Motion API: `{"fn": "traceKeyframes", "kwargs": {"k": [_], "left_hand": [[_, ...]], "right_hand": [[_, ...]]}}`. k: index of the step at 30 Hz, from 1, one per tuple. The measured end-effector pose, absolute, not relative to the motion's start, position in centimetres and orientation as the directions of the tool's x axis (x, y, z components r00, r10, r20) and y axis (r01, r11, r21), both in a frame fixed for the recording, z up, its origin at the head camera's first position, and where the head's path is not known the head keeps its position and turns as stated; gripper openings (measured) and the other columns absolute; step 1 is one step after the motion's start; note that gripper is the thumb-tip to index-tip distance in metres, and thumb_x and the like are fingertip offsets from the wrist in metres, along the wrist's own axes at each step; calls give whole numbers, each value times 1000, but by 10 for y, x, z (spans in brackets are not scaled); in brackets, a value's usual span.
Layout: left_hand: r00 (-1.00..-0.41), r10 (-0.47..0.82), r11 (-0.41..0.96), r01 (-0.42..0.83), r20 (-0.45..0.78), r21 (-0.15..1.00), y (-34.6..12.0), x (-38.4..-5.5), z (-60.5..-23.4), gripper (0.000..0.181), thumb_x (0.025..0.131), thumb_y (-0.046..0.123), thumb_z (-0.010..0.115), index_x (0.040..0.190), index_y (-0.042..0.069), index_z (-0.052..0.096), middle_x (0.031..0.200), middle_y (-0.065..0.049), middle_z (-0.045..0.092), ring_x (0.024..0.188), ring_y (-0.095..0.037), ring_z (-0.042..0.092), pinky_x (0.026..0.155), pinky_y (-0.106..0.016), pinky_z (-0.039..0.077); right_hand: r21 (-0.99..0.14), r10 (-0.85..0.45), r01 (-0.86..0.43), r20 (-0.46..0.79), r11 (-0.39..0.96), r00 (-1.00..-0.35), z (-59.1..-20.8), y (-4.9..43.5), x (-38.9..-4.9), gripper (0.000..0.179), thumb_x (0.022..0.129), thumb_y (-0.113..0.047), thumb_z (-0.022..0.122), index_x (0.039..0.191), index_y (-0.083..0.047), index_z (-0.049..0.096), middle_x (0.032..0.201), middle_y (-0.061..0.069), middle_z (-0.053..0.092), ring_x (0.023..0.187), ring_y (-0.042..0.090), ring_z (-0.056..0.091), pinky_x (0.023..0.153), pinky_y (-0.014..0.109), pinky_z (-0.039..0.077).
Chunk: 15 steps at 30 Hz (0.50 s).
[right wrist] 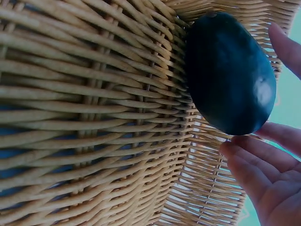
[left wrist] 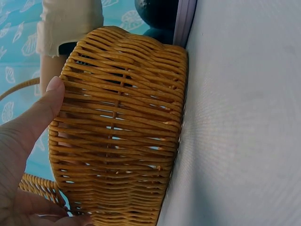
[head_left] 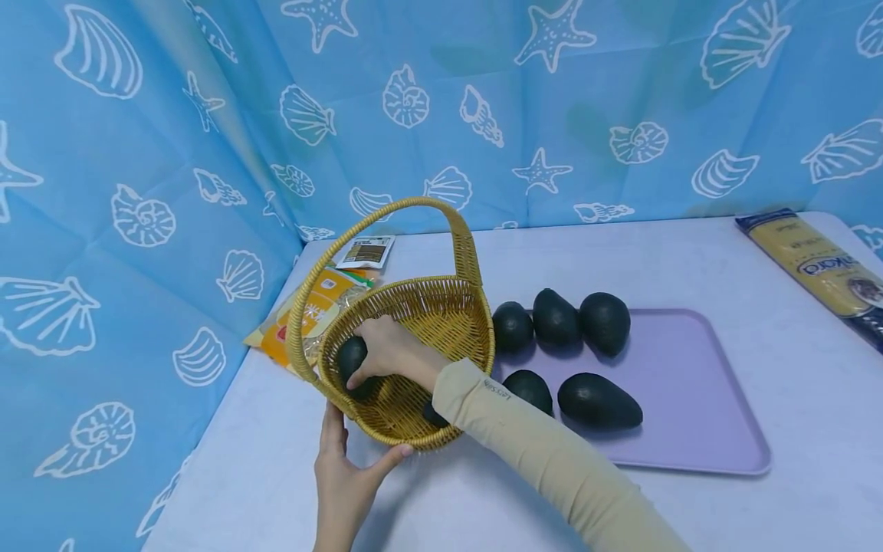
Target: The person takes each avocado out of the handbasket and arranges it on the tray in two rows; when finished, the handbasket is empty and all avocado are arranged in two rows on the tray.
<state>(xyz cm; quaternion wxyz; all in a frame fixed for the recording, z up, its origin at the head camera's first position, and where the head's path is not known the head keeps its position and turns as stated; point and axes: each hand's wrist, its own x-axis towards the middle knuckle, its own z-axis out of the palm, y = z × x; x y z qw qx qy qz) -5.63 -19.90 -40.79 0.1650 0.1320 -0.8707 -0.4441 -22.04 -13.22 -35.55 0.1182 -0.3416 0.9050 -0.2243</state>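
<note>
A yellow wicker basket [head_left: 441,322] with a tall handle stands left of the middle of the table. My left hand [head_left: 345,471] holds its near left side, the thumb [left wrist: 55,84] at the rim and the fingers round the side. Inside the basket my right hand [head_left: 393,349] is at a dark green avocado [right wrist: 230,70] by the left wall. In the right wrist view its fingers [right wrist: 254,160] touch the avocado's edge and the thumb is a little apart from it. Another dark avocado [head_left: 433,415] lies in the basket, partly hidden by the right forearm.
Right of the basket is a purple tray [head_left: 697,383] with several avocados [head_left: 599,401] on it. Behind the basket's left side lie an orange food bag [head_left: 324,303] and a small white packet [head_left: 367,251]. A yellow and blue package [head_left: 821,268] lies at the far right.
</note>
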Motion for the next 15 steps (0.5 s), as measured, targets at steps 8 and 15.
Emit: {"fn": "traceKeyframes", "kwargs": {"k": [8,15], "left_hand": [[-908,-369,574,-57,196,817,-200,-57,-411,117,66,28,89,154,3,15,159,-19,21,143,-39,27,111,-60,34],[-906,-362,580,-34,220,814,-201,-58,-412,117,65,27,89,153,2,17,158,-19,22,143,-39,27,110,-60,35]], "right_hand": [[-485,-685,-575,-70,659,-725,-359,-135,-219,70,67,-44,86,124,-11,62,119,4,65,105,17,61,84,26,54],[-479,-692,-583,-76,657,-718,-362,-136,-220,71,66,-39,88,126,-13,61,120,4,66,106,17,62,84,27,54]]}}
